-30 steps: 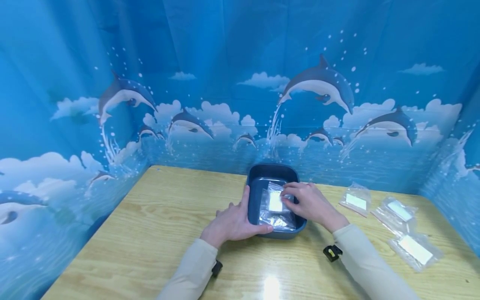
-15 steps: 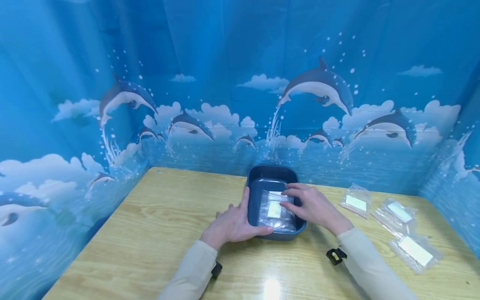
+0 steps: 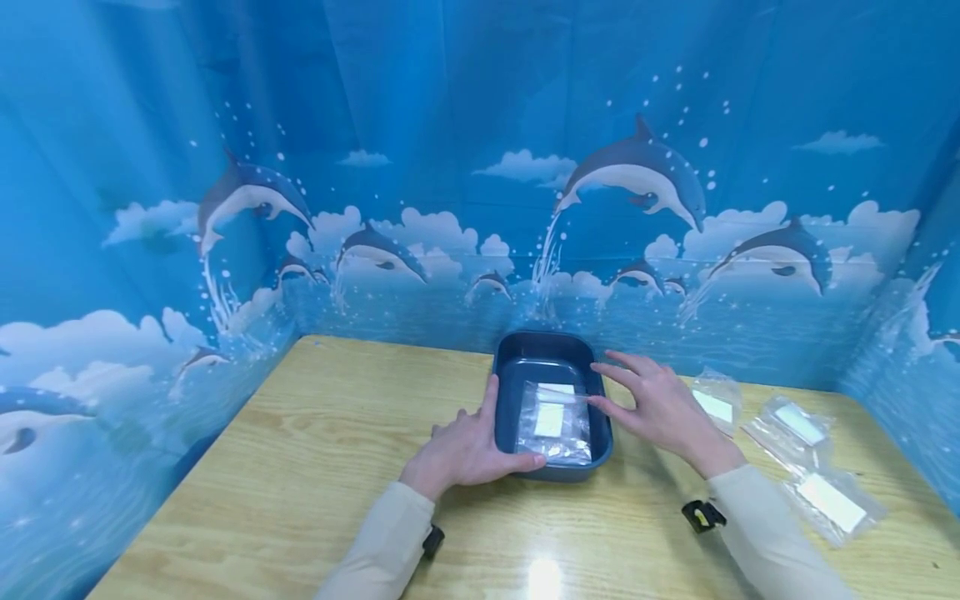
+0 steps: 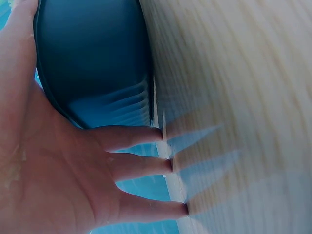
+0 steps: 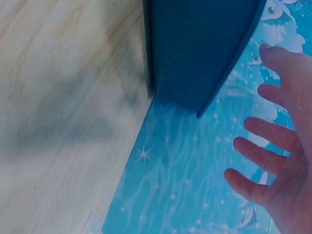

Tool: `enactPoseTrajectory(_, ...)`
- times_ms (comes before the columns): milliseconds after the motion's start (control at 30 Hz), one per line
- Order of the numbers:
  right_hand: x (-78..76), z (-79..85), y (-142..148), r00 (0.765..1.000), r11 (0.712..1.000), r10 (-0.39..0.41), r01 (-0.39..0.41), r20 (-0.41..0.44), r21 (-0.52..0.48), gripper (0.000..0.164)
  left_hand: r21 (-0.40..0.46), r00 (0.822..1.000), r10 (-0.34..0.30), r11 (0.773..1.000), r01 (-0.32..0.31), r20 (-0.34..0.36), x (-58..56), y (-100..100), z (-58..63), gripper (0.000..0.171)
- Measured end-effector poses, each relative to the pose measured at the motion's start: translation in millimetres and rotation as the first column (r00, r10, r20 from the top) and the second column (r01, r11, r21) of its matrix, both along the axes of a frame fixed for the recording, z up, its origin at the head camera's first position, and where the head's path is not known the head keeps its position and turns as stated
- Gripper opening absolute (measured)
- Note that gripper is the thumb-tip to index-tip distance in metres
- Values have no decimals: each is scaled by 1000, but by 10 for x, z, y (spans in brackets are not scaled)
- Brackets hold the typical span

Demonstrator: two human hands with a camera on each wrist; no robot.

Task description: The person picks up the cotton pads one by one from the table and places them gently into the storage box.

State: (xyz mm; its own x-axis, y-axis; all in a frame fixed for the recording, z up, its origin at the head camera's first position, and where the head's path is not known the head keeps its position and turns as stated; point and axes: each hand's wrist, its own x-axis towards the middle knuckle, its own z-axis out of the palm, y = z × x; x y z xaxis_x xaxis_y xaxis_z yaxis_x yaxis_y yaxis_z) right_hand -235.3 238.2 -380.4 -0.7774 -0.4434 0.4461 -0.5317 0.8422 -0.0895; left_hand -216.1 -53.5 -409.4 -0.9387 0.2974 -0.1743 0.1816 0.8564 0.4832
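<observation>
A dark blue rectangular bin (image 3: pixel 555 475) stands on the table, holding clear zip bags (image 3: pixel 558 433) with white labels that overlap each other. My left hand (image 3: pixel 467 446) rests against the bin's near left corner, its thumb over the front rim and a finger along the left side. In the left wrist view its other fingers (image 4: pixel 141 164) are straight, tips at the tabletop. My right hand (image 3: pixel 660 407) is over the bin's right rim with fingers spread and nothing in them. The right wrist view shows those fingers (image 5: pixel 263 156) apart beside the bin's wall (image 5: pixel 200 48).
Three more clear bags with white labels lie on the right of the table: one bag (image 3: pixel 716 404) partly behind my right hand, another bag (image 3: pixel 798 425) beside it, and a nearer bag (image 3: pixel 832 500). A blue dolphin-print curtain (image 3: pixel 450 167) hangs behind the wooden table (image 3: pixel 315 433).
My right hand has let go of a bag, which now lies flat in the bin, and has drawn back to the right rim. The left hand has stayed in place.
</observation>
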Motion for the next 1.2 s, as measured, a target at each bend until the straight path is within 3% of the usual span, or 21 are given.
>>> enactPoseTrajectory(333,88,-26,263,984,983,-174,171,33,72,72,-3,1000,-8,1000,8,-14,13,-19,-7,135)
enactPoseTrajectory(633,138,-97,508,938,936,-340,330,67,125,86,-6,1000,-11,1000,11,-16,15,-28,-9,135)
enactPoseTrajectory(1200,115,-216,1003,917,926,-376,367,132,92,83,-10,1000,-13,1000,12,-18,20,-33,-18,135)
